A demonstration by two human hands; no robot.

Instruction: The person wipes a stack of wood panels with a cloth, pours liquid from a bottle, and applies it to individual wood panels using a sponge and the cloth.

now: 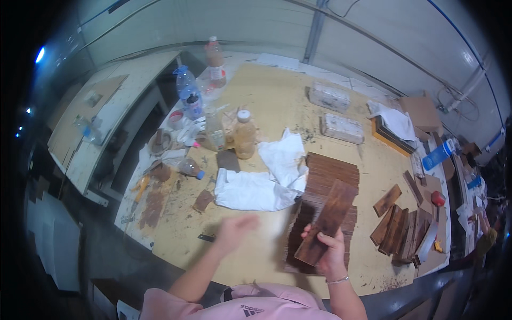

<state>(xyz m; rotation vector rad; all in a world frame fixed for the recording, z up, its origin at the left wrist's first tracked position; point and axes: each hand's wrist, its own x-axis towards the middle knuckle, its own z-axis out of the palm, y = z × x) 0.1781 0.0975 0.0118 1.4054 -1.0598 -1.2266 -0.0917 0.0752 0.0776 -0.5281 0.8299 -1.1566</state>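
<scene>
The fingers of my right hand (334, 255) are clamped on a long, flat, dark brown wooden plank (334, 209), my thumb across its upper face and fingertips showing at its left edge. The plank slants, its far end pointing to about one o'clock, over a closely packed group of dark brown wooden slats (332, 169); I can't tell whether it touches them. A thin pale bracelet (338, 280) circles my right wrist.

My left hand (238, 230) is at nine o'clock from the plank, over the pale yellow tabletop (272, 96). It is too blurred for me to tell whether its fingers are apart or together. Near it, toward ten o'clock, lies a small, flat brown piece (202, 201).

From the plank, a crumpled white cloth (253, 190) spreads at ten o'clock, just beside the slats. Farther out, between ten and eleven, stands a clear plastic bottle of amber liquid with a white cap (245, 136). At twelve, beyond the slats, sit two pale, wrapped rectangular blocks (341, 128). At three, a cluster of short brown wooden pieces (396, 229) leans together, and at two lies a blue cylindrical container (438, 154).
</scene>
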